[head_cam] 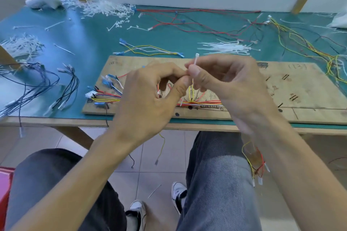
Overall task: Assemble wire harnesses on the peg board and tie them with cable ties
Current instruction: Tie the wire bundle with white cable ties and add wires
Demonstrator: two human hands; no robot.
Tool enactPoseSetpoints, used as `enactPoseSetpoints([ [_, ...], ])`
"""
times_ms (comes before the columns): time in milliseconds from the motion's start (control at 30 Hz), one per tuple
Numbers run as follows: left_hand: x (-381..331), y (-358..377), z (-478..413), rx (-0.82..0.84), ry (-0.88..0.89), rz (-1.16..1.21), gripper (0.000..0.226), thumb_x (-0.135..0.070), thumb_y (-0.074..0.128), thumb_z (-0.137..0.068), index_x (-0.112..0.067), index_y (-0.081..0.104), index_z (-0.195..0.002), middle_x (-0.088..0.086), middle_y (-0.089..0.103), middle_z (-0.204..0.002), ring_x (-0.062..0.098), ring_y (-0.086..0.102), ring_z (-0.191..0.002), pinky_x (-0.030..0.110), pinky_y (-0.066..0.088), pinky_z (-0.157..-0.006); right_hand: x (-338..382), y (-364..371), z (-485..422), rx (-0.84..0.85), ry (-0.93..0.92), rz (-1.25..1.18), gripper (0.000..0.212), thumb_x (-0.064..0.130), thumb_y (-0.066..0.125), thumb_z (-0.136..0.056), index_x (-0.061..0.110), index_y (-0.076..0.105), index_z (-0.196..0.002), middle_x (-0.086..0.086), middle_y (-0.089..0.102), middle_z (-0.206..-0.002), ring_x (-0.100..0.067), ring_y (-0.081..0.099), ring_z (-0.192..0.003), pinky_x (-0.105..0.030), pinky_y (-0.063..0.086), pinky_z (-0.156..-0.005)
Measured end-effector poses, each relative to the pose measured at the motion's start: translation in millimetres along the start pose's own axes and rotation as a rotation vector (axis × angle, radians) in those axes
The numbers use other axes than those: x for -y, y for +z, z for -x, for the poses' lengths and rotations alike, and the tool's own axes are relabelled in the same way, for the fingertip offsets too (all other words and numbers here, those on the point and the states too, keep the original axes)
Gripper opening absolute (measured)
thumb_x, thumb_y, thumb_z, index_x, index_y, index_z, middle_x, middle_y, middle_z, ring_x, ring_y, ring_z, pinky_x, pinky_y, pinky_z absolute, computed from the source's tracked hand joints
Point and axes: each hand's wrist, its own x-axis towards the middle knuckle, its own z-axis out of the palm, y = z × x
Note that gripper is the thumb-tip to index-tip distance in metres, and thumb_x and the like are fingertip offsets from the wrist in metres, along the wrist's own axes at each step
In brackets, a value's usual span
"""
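Observation:
A wooden peg board (pixel 293 88) lies on the green table mat, with a harness of red, yellow, blue and white wires (pixel 105 97) routed across it. Both hands are raised above the board's middle. My right hand (pixel 227 86) pinches a white cable tie (pixel 196 60) between thumb and forefinger, its head sticking up. My left hand (pixel 150 97) has curled fingers meeting the right hand's fingertips at the tie's lower part. Yellow and red wires (pixel 192 92) rise from the board toward the fingers.
A pile of loose white cable ties (pixel 225 48) lies behind the board. Cut tie ends (pixel 105 8) litter the back left. Blue and black wire bundles (pixel 37 84) lie at left, red wires (pixel 197 22) behind, yellow ones (pixel 319 50) at right. The table edge (pixel 56 120) is below.

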Motion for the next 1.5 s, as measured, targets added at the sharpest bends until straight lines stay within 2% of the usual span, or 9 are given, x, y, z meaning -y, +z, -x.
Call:
enactPoseSetpoints([
  [200,0.2,13.7,13.6,-0.041,0.009,-0.157,0.013,-0.037,0.076,-0.095,-0.029,0.073,-0.105,-0.025,0.068,-0.083,0.004,0.054,-0.079,0.049,0.046,-0.092,-15.9,-0.8,2.1,-0.402,-0.138,0.238,0.013,0.023,0.076,-0.098,0.011,0.076,-0.093,-0.001,0.075,-0.08,-0.015,0.066,-0.07,-0.045,0.056,-0.07],
  [300,-0.3,10.4,29.3,0.131,0.136,-0.427,0.006,-0.031,0.072,-0.097,-0.025,0.073,-0.098,-0.014,0.071,-0.085,0.018,0.057,-0.085,0.046,0.041,-0.083,-22.8,0.2,-1.6,-0.482,-0.162,0.38,0.013,0.026,0.07,-0.102,0.017,0.072,-0.092,0.004,0.073,-0.079,-0.015,0.069,-0.074,-0.045,0.056,-0.07],
  [433,0.4,8.5,37.7,0.28,0.229,-0.611,0.019,-0.032,0.059,-0.098,-0.026,0.076,-0.096,-0.013,0.072,-0.092,0.022,0.057,-0.095,0.038,0.036,-0.08,-34.7,12.8,1.9,-0.456,-0.22,0.574,0.013,0.021,0.065,-0.105,0.014,0.068,-0.095,0.009,0.069,-0.076,-0.01,0.066,-0.075,-0.023,0.049,-0.072],
  [567,2.8,8.0,35.8,0.338,0.238,-0.619,0.012,-0.025,0.068,-0.095,-0.022,0.079,-0.098,-0.011,0.067,-0.09,0.022,0.057,-0.095,0.034,0.03,-0.076,-40.8,13.3,3.4,-0.449,-0.249,0.68,0.014,0.018,0.062,-0.106,0.008,0.067,-0.097,0.005,0.067,-0.077,-0.01,0.062,-0.073,-0.018,0.045,-0.071],
  [667,4.9,7.7,31.6,0.36,0.234,-0.571,0.009,-0.021,0.074,-0.089,-0.022,0.082,-0.093,-0.011,0.067,-0.087,0.022,0.058,-0.094,0.036,0.037,-0.073,-41.4,15.9,4.7,-0.441,-0.281,0.738,0.014,0.017,0.062,-0.106,0.006,0.068,-0.1,0.003,0.068,-0.082,-0.014,0.06,-0.075,-0.012,0.039,-0.072],
  [933,7.4,5.9,23.8,0.401,0.206,-0.515,0.012,-0.019,0.074,-0.086,-0.024,0.084,-0.093,-0.011,0.069,-0.087,0.022,0.059,-0.094,0.038,0.041,-0.071,-44.0,20.5,2.3,-0.501,-0.307,0.691,0.015,0.017,0.061,-0.107,0.004,0.067,-0.101,-0.001,0.068,-0.084,-0.019,0.063,-0.076,-0.03,0.05,-0.071],
  [1200,7.3,4.6,24.4,0.415,0.179,-0.55,0.016,-0.016,0.073,-0.087,-0.027,0.081,-0.095,-0.012,0.068,-0.091,0.018,0.054,-0.098,0.038,0.038,-0.072,-52.3,23.9,1.1,-0.391,-0.294,0.754,0.012,0.014,0.061,-0.106,0.005,0.067,-0.101,0.002,0.068,-0.089,-0.016,0.061,-0.079,-0.019,0.042,-0.072],
  [1333,7.6,5.3,25.5,0.418,0.176,-0.552,0.017,-0.016,0.076,-0.086,-0.029,0.081,-0.095,-0.013,0.066,-0.09,0.016,0.05,-0.096,0.034,0.028,-0.072,-53.8,23.9,2.3,-0.292,-0.24,0.795,0.008,0.014,0.063,-0.104,0.009,0.067,-0.099,0.007,0.065,-0.087,-0.012,0.054,-0.075,-0.022,0.037,-0.069],
  [1500,9.5,2.8,32.0,0.385,0.198,-0.572,0.023,-0.013,0.075,-0.088,-0.031,0.079,-0.103,-0.015,0.064,-0.109,0.02,0.052,-0.106,0.039,0.037,-0.075,-52.3,20.8,4.2,-0.188,-0.196,0.847,0.005,0.016,0.067,-0.102,0.012,0.069,-0.1,0.011,0.059,-0.084,-0.015,0.052,-0.077,-0.03,0.04,-0.07],
])
